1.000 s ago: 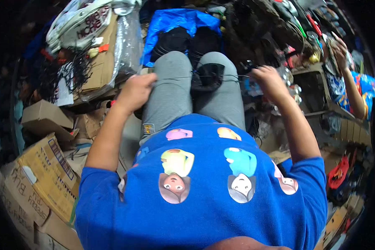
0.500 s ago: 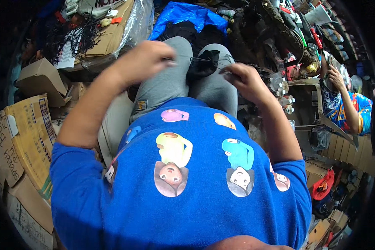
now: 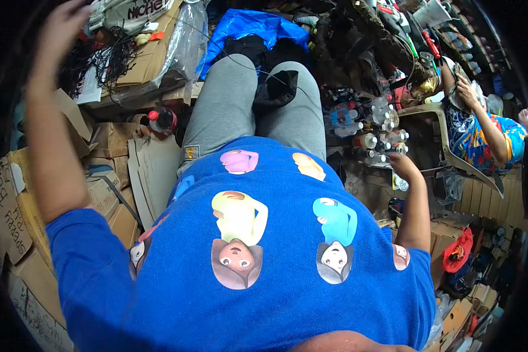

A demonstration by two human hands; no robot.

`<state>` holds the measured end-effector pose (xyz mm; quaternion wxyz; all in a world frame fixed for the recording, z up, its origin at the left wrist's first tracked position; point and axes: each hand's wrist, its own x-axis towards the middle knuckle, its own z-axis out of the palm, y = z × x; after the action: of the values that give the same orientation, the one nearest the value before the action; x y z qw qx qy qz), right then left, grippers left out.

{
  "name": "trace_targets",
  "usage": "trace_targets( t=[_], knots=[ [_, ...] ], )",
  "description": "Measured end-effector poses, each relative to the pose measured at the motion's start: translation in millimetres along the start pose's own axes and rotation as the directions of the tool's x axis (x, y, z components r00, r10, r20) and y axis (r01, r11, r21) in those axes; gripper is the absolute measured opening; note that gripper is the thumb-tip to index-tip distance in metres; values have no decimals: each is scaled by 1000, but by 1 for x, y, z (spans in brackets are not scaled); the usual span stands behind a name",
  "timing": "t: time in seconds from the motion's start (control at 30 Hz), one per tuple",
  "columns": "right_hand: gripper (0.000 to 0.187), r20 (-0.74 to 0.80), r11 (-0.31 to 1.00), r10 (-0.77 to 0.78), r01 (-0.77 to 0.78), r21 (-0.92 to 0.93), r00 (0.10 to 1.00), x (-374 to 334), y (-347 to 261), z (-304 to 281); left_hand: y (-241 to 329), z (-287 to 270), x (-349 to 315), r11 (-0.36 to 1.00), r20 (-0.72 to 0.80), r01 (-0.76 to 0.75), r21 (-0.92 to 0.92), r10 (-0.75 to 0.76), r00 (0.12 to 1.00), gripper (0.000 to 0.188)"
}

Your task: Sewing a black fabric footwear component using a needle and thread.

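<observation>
A small black fabric piece [image 3: 278, 89], its exact kind unclear, lies over my lap between the thighs. A thin dark cord [image 3: 240, 57] arcs across my left knee from the upper left toward that black piece. My left hand [image 3: 66, 20] is raised far out at the upper left, above the cardboard with the tangled black cords [image 3: 120, 56]. Motion blurs its fingers, and whether it holds the cord's end cannot be seen. My right hand [image 3: 406, 167] is drawn back at my right side by the plastic bottles [image 3: 372, 141], fingers pinched together; what they hold is too small to make out.
Cardboard boxes [image 3: 105, 193] stack up at my left, with a red-capped bottle [image 3: 161, 120] beside my thigh. A blue plastic sheet [image 3: 255, 26] lies beyond my knees. At the right, another person's hand [image 3: 466, 92] is near a plastic chair [image 3: 434, 111].
My left hand has swung from above my left thigh out to the upper left. The right hand has drawn back from the black piece to my right side. The cord now spans my knee.
</observation>
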<state>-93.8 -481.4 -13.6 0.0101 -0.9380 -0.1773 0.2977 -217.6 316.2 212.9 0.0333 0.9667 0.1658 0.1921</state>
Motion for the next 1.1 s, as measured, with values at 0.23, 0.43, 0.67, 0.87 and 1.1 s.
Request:
trace_targets(
  t=[0.23, 0.43, 0.67, 0.87, 1.1],
  knots=[
    [18, -457, 600, -329, 557, 574, 826, 56, -265, -76, 236, 171, -79, 564, 82, -406, -719, 649, 756, 35],
    [14, -427, 623, -436, 608, 492, 793, 87, -280, -85, 267, 177, -62, 684, 532, -102, -722, 644, 549, 29],
    [16, -405, 688, -534, 660, 301, 742, 88, -286, -94, 263, 206, -58, 472, 497, 183, -862, 719, 486, 25],
    [12, -394, 585, -499, 635, 504, 772, 95, -280, -69, 266, 220, -62, 384, 486, 299, -873, 721, 494, 23],
    [17, -592, 604, -376, 673, 427, 713, 71, -283, -49, 260, 218, -63, 381, 469, 279, -882, 778, 418, 33]
  ],
)
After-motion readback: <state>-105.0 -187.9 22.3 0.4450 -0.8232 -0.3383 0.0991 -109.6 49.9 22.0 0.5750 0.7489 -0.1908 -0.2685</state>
